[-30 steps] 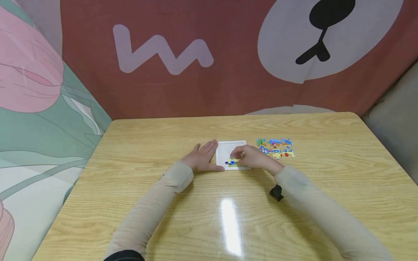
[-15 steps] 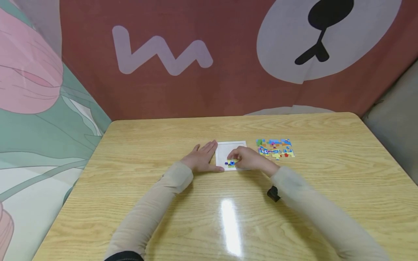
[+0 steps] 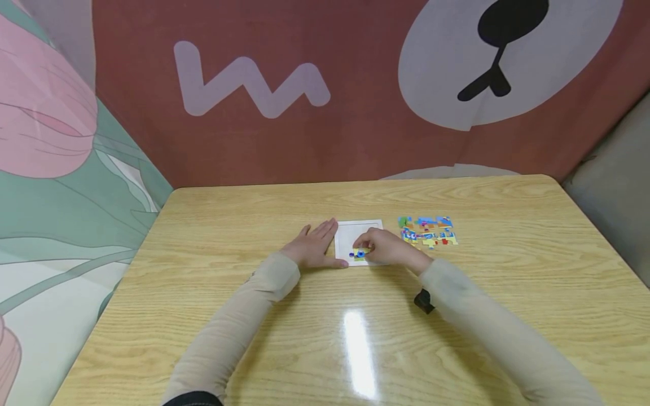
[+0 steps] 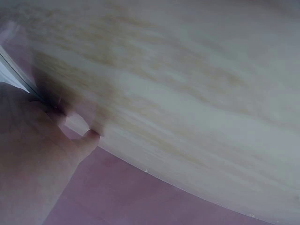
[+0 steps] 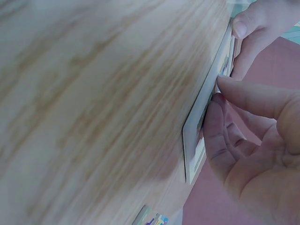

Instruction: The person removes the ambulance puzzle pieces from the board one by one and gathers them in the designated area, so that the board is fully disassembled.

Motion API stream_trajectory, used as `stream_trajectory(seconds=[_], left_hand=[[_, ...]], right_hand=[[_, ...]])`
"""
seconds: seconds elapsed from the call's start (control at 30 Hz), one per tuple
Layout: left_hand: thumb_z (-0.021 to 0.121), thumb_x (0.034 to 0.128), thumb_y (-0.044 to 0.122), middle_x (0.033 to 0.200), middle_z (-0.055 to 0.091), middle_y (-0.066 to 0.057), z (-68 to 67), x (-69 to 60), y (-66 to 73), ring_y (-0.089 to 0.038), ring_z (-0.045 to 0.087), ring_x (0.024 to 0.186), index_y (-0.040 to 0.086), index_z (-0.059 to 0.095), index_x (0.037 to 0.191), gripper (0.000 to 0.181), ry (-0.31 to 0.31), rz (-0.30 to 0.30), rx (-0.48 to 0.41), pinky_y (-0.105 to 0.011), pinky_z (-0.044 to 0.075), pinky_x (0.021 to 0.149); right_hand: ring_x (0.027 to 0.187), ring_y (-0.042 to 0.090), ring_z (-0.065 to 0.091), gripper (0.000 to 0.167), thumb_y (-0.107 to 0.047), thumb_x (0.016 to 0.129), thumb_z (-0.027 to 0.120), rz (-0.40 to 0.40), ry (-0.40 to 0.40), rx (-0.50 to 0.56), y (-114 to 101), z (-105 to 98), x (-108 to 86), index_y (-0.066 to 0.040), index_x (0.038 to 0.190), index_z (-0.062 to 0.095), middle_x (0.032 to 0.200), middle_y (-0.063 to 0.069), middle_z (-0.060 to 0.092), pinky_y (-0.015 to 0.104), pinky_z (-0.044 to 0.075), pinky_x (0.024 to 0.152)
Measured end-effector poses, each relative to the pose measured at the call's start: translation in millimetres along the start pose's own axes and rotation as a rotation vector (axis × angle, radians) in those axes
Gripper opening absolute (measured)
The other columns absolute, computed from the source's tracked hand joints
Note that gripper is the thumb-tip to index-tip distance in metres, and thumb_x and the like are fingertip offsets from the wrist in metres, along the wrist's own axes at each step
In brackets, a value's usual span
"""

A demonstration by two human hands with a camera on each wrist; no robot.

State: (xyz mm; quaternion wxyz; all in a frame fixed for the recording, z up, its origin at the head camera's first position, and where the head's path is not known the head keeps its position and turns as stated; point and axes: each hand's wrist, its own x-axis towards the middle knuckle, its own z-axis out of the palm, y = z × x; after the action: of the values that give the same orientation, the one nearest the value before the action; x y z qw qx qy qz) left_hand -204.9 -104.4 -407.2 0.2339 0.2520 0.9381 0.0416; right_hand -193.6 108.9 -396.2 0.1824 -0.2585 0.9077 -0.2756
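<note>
In the head view a white puzzle tray [image 3: 347, 234] lies on the table. My left hand [image 3: 313, 246] is spread along its left edge, fingers straight and thumb near the lower corner. My right hand [image 3: 388, 246] is over the tray's lower right part, fingers curled and thumb brought close to the fingertips. Colourful puzzle pieces [image 3: 358, 254] in yellow and blue sit in the tray's lower part, partly covered by that hand. From the right wrist, the thumb and fingers of my right hand [image 5: 253, 136] pinch low at the tray rim [image 5: 192, 126]; the pinched piece itself is mostly hidden.
Several loose puzzle pieces [image 3: 428, 231] lie in rows just right of the tray. The wooden table [image 3: 228, 225] meets a patterned wall [image 3: 304, 152] at its far edge. A bright reflection shows on the tabletop nearer the person.
My right hand has shifted slightly left over the tray and then stays nearly still, covering more of the pieces' right side. The left hand keeps its place.
</note>
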Motion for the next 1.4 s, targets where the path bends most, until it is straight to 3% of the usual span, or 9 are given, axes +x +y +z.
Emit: stream_trajectory(seconds=[0.4, 0.6, 1.4], left_hand=[[0.041, 0.0846, 0.076, 0.162, -0.009, 0.002, -0.2, -0.4, 0.1, -0.013, -0.003, 0.151, 0.015, -0.007, 0.154, 0.104, 0.000, -0.001, 0.008, -0.047, 0.002, 0.123], [0.041, 0.0845, 0.076, 0.163, -0.009, 0.002, 0.5, -0.4, -0.1, -0.013, -0.003, 0.151, 0.014, -0.007, 0.154, 0.105, 0.002, -0.002, 0.008, -0.047, 0.003, 0.123], [0.041, 0.0847, 0.076, 0.162, -0.010, 0.001, 0.6, 0.4, 0.1, -0.013, -0.004, 0.151, 0.015, -0.007, 0.154, 0.104, -0.003, 0.000, 0.007, -0.048, 0.001, 0.123]], right_hand=[[0.087, 0.024, 0.057, 0.031, 0.007, 0.079, 0.062, -0.026, 0.001, 0.020, 0.0, 0.1, 0.2, 0.000, 0.109, 0.066, 0.100, 0.019, 0.061, 0.036, 0.050, 0.079], [0.091, 0.026, 0.057, 0.032, 0.005, 0.081, 0.061, 0.008, -0.014, 0.025, -0.4, -0.7, -1.2, -0.003, 0.112, 0.065, 0.104, 0.021, 0.060, 0.038, 0.051, 0.081], [0.080, 0.020, 0.050, 0.031, 0.009, 0.077, 0.063, 0.018, 0.025, 0.052, -1.6, -0.7, -2.3, -0.006, 0.105, 0.065, 0.094, 0.015, 0.056, 0.027, 0.043, 0.070]])
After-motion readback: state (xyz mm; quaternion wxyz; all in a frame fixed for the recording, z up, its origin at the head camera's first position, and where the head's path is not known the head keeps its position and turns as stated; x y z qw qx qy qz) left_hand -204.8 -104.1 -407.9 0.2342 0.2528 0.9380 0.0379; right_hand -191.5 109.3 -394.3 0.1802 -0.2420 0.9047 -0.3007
